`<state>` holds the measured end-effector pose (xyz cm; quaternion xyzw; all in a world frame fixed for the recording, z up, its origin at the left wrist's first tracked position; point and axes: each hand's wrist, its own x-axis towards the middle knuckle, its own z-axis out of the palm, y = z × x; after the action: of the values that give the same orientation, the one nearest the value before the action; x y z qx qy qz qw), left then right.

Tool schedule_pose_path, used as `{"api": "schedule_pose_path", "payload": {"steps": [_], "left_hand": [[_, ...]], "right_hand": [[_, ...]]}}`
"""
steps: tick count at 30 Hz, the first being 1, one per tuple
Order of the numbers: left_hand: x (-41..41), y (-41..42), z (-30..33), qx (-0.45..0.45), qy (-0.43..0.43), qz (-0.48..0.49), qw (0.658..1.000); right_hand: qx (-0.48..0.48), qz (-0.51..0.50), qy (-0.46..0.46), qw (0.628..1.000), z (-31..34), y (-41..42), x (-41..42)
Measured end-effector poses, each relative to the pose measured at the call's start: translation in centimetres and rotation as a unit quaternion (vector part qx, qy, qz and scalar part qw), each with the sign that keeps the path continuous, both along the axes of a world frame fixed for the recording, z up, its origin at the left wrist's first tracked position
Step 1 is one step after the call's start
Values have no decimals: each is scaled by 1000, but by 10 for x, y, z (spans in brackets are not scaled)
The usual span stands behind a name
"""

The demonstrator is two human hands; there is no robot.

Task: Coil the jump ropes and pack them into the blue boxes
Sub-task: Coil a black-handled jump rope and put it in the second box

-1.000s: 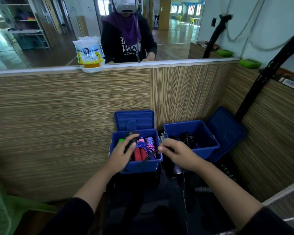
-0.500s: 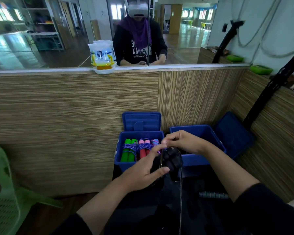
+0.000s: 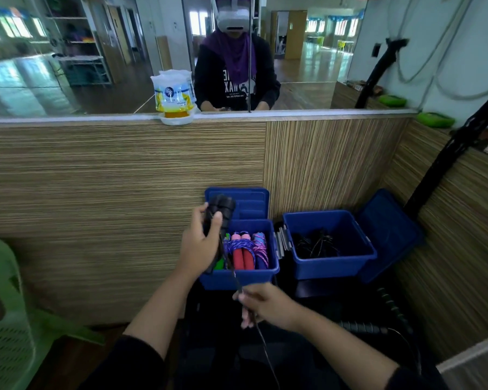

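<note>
Left hand [image 3: 199, 243] now raised above the left blue box [image 3: 238, 277], gripping the paired black jump-rope handles [image 3: 219, 218]; half a second earlier they sat lower, by the box front. Handles stand near-upright, long axis vertical, caps up. Right hand [image 3: 262, 305] pinches the black cord [image 3: 234, 273], drawn taut downward, apparently ready for coiling.

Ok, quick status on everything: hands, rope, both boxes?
left hand: grips black handles, raised
right hand: pinches black cord
left blue box: open, holds coiled coloured ropes
right blue box: open, holds black ropes
</note>
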<state>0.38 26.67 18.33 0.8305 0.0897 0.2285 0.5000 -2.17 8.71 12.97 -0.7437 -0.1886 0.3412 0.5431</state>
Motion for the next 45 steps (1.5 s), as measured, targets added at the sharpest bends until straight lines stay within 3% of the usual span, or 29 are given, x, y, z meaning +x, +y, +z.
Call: {"api": "schedule_pose_path", "payload": {"steps": [2,4,6,9,14,17,22,25,31,36,40,45], "left_hand": [[5,11,-10,40,35,19,998],[7,16,-28,104,68,-5,992],[3,13,-47,135,105,-42,984],[-7,0,-57,123,127,-65,982],[-18,-13,-56,187,105,-186,959],[-27,-23,-49,186,61,-261,945],[-35,-25,-40,169,47,-280,944],[-38,-22,-39,200,91,-290,932],[-51,-27,-27,185,98,-300,931],[-63,-46,-11,267,72,-369,887],[-55,-50,-6,178,13,-331,927],[-46,-35,-15,97,11,-264,959]], "right_hand": [[-60,32,-110,992,7,-1,-9],[-103,56,-252,961,25,-2,-7],[-131,68,-335,931,47,-5,3],[-159,85,-371,911,68,-15,23],[-136,77,-396,905,84,-28,43],[-64,44,-359,930,88,-34,56],[5,-19,-272,962,79,-41,68],[17,-9,-250,968,75,-42,69],[24,2,-173,985,79,-49,76],[29,-57,-84,994,69,-47,81],[133,-81,50,986,50,-38,73],[225,-83,83,967,41,-44,69]]}}
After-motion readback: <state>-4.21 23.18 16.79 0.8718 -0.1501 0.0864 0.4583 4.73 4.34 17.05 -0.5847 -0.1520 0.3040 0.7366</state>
